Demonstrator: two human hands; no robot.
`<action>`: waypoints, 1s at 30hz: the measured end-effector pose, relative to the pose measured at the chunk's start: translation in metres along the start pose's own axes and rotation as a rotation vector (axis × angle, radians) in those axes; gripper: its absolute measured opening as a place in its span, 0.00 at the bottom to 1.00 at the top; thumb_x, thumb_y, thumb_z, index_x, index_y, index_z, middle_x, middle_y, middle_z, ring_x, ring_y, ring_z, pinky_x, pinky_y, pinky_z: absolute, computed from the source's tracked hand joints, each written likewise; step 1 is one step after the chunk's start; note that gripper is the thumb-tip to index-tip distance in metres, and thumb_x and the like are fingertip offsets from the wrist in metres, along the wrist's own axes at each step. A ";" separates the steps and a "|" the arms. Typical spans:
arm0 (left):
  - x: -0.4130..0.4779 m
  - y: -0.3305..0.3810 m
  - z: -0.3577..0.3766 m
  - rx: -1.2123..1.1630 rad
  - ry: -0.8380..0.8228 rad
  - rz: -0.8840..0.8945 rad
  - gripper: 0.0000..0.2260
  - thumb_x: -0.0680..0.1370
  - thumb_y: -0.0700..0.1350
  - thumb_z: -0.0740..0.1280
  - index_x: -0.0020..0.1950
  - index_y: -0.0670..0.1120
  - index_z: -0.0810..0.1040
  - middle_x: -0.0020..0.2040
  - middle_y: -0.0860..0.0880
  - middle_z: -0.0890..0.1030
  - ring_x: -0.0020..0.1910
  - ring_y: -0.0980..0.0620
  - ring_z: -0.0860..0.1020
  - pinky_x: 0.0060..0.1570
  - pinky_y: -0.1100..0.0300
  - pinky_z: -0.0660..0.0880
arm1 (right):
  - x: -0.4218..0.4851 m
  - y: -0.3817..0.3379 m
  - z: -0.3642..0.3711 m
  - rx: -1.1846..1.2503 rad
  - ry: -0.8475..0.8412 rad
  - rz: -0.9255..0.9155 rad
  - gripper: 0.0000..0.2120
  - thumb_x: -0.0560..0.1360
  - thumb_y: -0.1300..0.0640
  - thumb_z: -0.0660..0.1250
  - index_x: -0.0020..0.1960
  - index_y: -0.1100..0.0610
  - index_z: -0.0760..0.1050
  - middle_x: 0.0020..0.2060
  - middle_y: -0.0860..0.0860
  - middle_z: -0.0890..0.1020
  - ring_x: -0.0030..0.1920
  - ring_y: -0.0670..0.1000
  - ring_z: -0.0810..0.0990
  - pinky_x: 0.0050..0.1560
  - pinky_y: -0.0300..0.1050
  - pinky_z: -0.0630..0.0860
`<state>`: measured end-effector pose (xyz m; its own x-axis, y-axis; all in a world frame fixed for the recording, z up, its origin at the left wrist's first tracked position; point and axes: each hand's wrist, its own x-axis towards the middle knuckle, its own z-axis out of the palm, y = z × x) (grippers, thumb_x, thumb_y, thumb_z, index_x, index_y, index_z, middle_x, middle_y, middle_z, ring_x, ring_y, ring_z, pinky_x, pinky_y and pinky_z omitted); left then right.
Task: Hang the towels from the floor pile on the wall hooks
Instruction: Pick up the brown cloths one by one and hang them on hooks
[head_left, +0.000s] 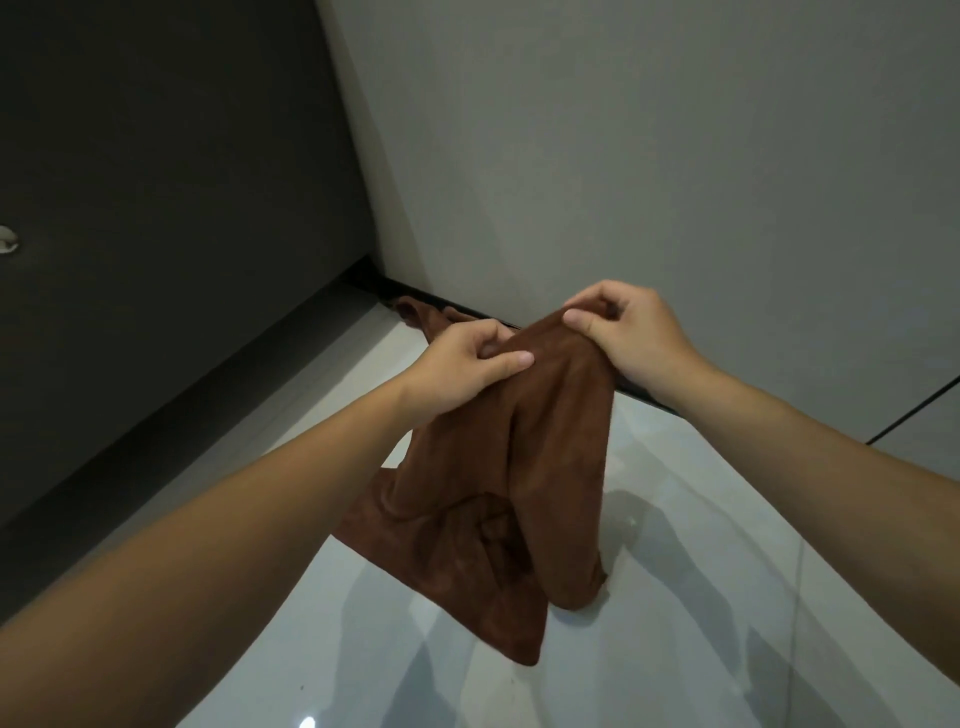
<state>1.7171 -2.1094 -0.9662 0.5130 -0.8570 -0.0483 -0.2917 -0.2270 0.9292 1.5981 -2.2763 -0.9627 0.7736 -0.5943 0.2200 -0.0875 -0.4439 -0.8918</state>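
Both hands hold a brown towel (498, 483) up by its top edge, well above the glossy tiled floor (717, 582). The left hand (462, 366) grips the edge with its thumb (511, 358) laid flat across the cloth and the other fingers curled tight underneath. The right hand (631, 338), just beside it, pinches the bunched fold between thumb and forefinger, its remaining fingers tucked in behind the cloth. The towel hangs down from this grip in loose folds, its lower corners free. More brown cloth (418, 312), probably the rest of the pile, lies on the floor in the corner behind. A small metal hook (7, 241) shows on the dark wall (156, 156) at far left.
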 end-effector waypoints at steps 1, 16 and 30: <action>-0.002 -0.002 -0.002 -0.013 -0.031 -0.033 0.06 0.76 0.45 0.72 0.47 0.44 0.80 0.43 0.49 0.83 0.40 0.56 0.81 0.43 0.62 0.79 | 0.003 0.003 -0.005 -0.006 0.066 0.017 0.09 0.73 0.61 0.72 0.40 0.48 0.79 0.37 0.43 0.81 0.38 0.38 0.78 0.45 0.32 0.73; -0.009 -0.042 -0.061 0.318 0.197 -0.092 0.06 0.80 0.44 0.65 0.45 0.43 0.76 0.39 0.49 0.78 0.36 0.54 0.77 0.34 0.70 0.73 | 0.009 0.049 -0.066 -0.038 0.468 0.268 0.01 0.76 0.57 0.69 0.46 0.54 0.78 0.37 0.45 0.78 0.43 0.48 0.77 0.50 0.44 0.75; 0.016 -0.014 -0.111 0.006 0.665 -0.053 0.07 0.79 0.36 0.65 0.45 0.47 0.77 0.41 0.47 0.79 0.40 0.52 0.78 0.39 0.66 0.78 | 0.027 0.047 -0.065 -0.077 0.281 0.142 0.04 0.76 0.60 0.69 0.45 0.52 0.78 0.39 0.46 0.80 0.40 0.40 0.77 0.46 0.34 0.74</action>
<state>1.8188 -2.0682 -0.9397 0.9147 -0.3775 0.1442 -0.2559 -0.2651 0.9296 1.5744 -2.3570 -0.9726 0.5473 -0.8114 0.2053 -0.2376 -0.3858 -0.8914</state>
